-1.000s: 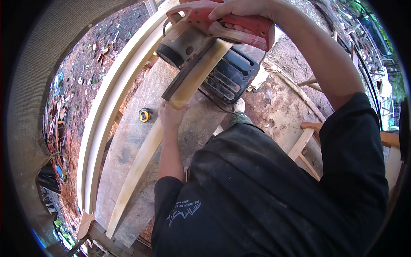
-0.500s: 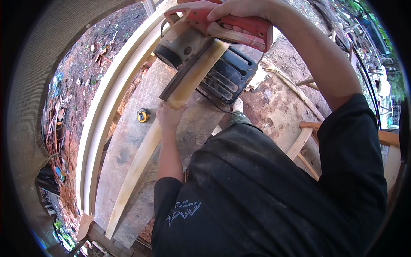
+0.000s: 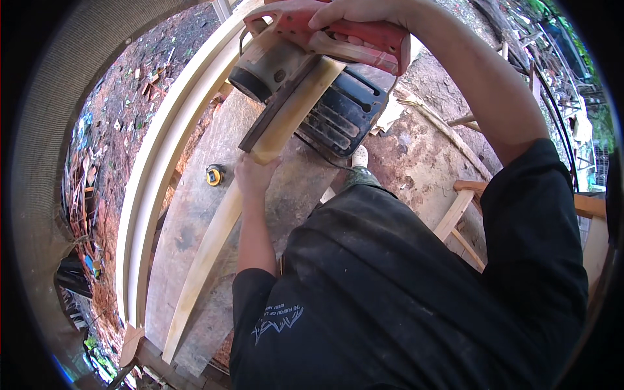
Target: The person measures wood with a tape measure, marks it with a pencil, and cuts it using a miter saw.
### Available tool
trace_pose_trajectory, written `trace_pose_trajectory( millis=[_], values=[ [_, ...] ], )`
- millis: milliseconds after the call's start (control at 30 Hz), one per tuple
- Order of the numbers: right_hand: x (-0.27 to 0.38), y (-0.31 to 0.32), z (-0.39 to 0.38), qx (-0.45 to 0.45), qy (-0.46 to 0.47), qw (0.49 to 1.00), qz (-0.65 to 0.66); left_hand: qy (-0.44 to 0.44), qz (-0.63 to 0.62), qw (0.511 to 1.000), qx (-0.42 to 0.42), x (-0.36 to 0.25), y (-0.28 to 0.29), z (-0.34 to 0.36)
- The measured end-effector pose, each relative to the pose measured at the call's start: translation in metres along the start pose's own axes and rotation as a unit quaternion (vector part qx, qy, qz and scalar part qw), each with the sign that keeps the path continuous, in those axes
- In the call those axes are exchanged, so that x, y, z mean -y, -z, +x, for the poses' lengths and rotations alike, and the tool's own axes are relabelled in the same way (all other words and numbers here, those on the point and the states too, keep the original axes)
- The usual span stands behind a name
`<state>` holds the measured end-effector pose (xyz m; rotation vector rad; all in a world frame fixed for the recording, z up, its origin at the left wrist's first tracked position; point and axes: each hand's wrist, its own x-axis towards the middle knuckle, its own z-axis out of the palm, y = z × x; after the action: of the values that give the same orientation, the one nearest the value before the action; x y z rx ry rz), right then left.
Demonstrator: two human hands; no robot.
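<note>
— Right hand (image 3: pixel 367 13): closed around what?
— Around the red handle (image 3: pixel 390 40) of a power tool (image 3: pixel 270 57), fingers curled through the opening, thumb along the top.
— And the left hand (image 3: pixel 255 174)?
— Bent-fingered, back turned upward, at the near end of a tan wooden length (image 3: pixel 296 112) running along the tool's dark bar (image 3: pixel 279 104). Touching there, by the look of it; cannot tell how tightly closed, with palm hidden.
— Where to look for the tool?
— At the top of the view, beyond the left hand, black slotted plate (image 3: pixel 344 112) to the right.
— Under all this?
— A stained grey board (image 3: pixel 188 224), with a long pale strip (image 3: pixel 205 266) lying lengthwise and passing beneath the left forearm. Beside that, a yellow-and-black tape measure (image 3: pixel 214 174).
— Farther out?
— To the left, long pale timbers (image 3: pixel 146 175), then ground strewn with scraps (image 3: pixel 123 130) and a coarse woven cloth (image 3: pixel 39 143) at the rim. To the right, brown bare earth (image 3: pixel 422 149), a wooden stand (image 3: pixel 456 211), and greenery toward the upper corner.
</note>
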<state>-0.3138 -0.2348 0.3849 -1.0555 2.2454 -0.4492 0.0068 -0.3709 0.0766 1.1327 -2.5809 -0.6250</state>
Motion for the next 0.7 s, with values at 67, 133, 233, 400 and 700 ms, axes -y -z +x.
trace_pose_trajectory(
  millis=[67, 133, 233, 400, 700],
  values=[
    [0.005, 0.001, -0.005, -0.002, -0.005, 1.0, -0.005, 0.019, 0.003, 1.0, 0.024, -0.003, 0.004, 0.0],
    [0.009, 0.004, -0.014, 0.008, 0.004, 1.0, 0.012, 0.037, 0.005, 0.998, 0.048, -0.008, 0.008, 0.0],
    [0.003, 0.0, -0.004, 0.002, 0.0, 1.0, 0.015, 0.035, 0.007, 0.998, 0.043, -0.013, 0.01, 0.001],
    [0.011, 0.005, -0.02, 0.018, 0.024, 0.999, 0.012, 0.046, 0.012, 0.998, 0.05, -0.011, 0.011, 0.0],
    [0.001, 0.0, -0.008, 0.008, 0.007, 1.0, 0.006, 0.032, 0.016, 0.999, 0.035, -0.009, 0.009, -0.001]
  ],
)
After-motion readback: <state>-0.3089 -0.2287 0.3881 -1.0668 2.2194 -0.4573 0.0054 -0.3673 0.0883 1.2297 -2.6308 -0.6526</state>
